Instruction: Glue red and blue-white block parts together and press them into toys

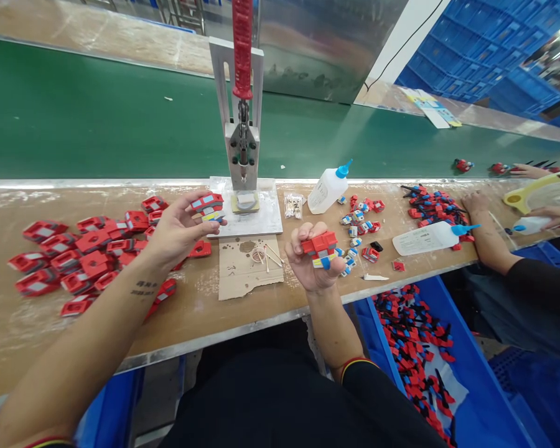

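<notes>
Between the thumb and fingers of my left hand [172, 229] is a red toy part [209, 204] with grey patches and a yellow and blue underside. My right hand [313, 267] grips a similar red toy part [320, 244], its blue, white and yellow side turned toward me. Both are held above the bench, apart from each other. A hand press [243, 143] with a red handle stands behind them on a pale metal base [267, 219]. To the left lies a pile of red and grey toy parts [93, 255]. Small blue and white parts [353, 218] are scattered beyond my right hand.
Cotton swabs lie on stained cardboard [231, 283]. A white bottle [324, 191] with blue nozzle stands behind my right hand; another bottle [424, 239] lies farther right. A co-worker's arm [488, 246] reaches in. A blue bin [476, 373] holds red and black pieces below. A green belt [98, 118] runs behind.
</notes>
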Motion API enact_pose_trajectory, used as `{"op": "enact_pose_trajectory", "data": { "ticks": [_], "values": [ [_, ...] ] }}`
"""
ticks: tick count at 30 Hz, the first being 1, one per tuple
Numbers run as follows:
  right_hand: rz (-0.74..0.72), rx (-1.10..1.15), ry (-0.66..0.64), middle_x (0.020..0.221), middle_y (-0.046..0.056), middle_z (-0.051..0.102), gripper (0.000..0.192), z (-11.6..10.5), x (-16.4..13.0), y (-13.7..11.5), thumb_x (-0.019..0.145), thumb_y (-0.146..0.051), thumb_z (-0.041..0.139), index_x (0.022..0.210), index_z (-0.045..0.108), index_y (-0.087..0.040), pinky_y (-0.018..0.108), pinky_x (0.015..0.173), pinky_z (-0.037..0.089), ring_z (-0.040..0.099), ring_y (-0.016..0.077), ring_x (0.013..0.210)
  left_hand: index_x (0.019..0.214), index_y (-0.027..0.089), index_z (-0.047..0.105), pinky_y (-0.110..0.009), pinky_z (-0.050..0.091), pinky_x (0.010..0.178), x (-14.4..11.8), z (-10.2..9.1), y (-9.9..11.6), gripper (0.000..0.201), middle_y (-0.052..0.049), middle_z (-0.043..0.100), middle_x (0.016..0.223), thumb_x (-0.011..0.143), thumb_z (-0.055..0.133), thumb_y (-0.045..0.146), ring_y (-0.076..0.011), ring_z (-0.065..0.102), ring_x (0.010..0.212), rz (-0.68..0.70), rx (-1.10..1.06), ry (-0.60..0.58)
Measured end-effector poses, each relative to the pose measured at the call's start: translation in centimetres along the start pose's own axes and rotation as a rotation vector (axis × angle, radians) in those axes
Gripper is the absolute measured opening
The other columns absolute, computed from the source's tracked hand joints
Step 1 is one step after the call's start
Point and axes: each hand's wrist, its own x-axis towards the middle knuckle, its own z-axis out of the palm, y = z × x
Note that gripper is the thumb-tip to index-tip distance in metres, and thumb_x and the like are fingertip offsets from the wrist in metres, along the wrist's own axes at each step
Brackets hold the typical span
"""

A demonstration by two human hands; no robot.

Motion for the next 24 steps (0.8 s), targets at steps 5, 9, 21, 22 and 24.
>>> {"op": "enact_pose_trajectory", "data": {
  "ticks": [5, 9, 21, 22, 24],
  "values": [
    [-0.005, -0.045, 0.052, 0.083, -0.001, 0.057, 0.069, -0.2, -0.1, 0.3, 0.048, -0.079, 0.09, 0.081, 0.054, -0.029, 0.025, 0.043, 0.026, 0.033, 0.0109, 0.058, 0.116, 0.03, 0.074, -0.03, 0.066, 0.068, 0.0, -0.1, -0.3, 0.066, -0.003, 0.078, 0.112, 0.058, 0.104, 0.021, -0.0198, 0.078, 0.082, -0.004, 0.016, 0.008],
    [0.177, -0.143, 0.117, 0.092, 0.001, 0.063, 0.06, -1.9, 2.1, 0.1, 0.066, -0.076, 0.082, 0.092, 0.056, -0.028, 0.025, 0.046, 0.034, 0.045, 0.0114, 0.062, 0.122, 0.027, 0.069, -0.033, 0.067, 0.074, 0.1, -0.3, -0.7, 0.065, -0.006, 0.076, 0.118, 0.063, 0.097, 0.019, -0.0217, 0.079, 0.09, 0.008, 0.085, 0.023],
    [0.39, -1.307, 0.091, 0.098, 0.001, 0.068, 0.02, -5.4, 22.6, 5.1, 0.086, -0.03, 0.07, 0.102, 0.058, -0.023, 0.028, 0.08, 0.056, 0.065, 0.0148, 0.087, 0.115, 0.025, 0.074, -0.042, 0.067, 0.093, 0.7, -0.4, -0.8, 0.052, -0.007, 0.078, 0.113, 0.069, 0.097, 0.03, -0.0234, 0.079, 0.098, -0.042, -0.002, 0.109],
    [0.401, -1.353, 0.09, 0.104, 0.004, 0.07, 0.031, -5.3, 23.8, 5.5, 0.078, -0.023, 0.077, 0.104, 0.061, -0.022, 0.031, 0.088, 0.056, 0.066, 0.0179, 0.096, 0.116, 0.025, 0.074, -0.043, 0.067, 0.094, 0.6, -0.5, -0.8, 0.053, -0.007, 0.079, 0.114, 0.069, 0.098, 0.032, -0.0245, 0.078, 0.101, -0.042, 0.012, 0.103],
    [0.436, -1.467, 0.094, 0.114, 0.011, 0.072, 0.046, -5.1, 25.6, 6.1, 0.064, -0.011, 0.084, 0.105, 0.064, -0.018, 0.037, 0.1, 0.055, 0.067, 0.0253, 0.11, 0.12, 0.025, 0.073, -0.042, 0.067, 0.095, 0.6, -0.9, -0.8, 0.057, -0.008, 0.079, 0.116, 0.07, 0.098, 0.036, -0.0253, 0.078, 0.104, -0.044, 0.042, 0.093]
  ]
}}
